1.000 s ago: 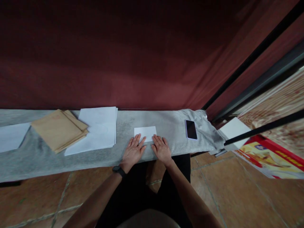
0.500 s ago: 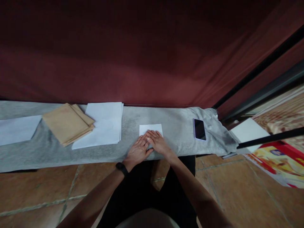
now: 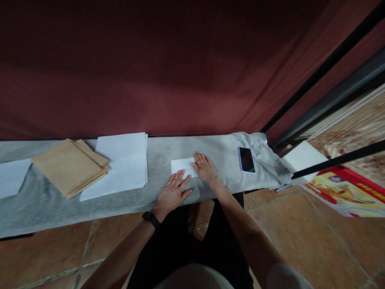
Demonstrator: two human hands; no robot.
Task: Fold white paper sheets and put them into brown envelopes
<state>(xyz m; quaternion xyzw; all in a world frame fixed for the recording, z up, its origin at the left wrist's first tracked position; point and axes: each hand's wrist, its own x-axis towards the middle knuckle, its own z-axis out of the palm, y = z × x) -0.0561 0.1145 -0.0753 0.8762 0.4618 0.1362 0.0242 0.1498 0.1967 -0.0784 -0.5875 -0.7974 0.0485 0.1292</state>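
A small folded white paper (image 3: pixel 181 166) lies on the grey cloth (image 3: pixel 156 192) that covers a long bench. My left hand (image 3: pixel 172 192) rests flat with fingers apart, its fingertips on the paper's near left corner. A black band is on that wrist. My right hand (image 3: pixel 205 168) lies flat and open over the paper's right end, fingers stretched out. Neither hand holds anything.
A stack of white sheets (image 3: pixel 122 164) and a pile of brown envelopes (image 3: pixel 69 167) lie to the left, with another white sheet (image 3: pixel 12 178) at the far left. A phone (image 3: pixel 247 159) lies to the right. A dark red curtain hangs behind. Tiled floor is below.
My right hand has slid from the middle of the paper to its right end. My left hand has drawn back toward the near left corner. The camera has shifted slightly.
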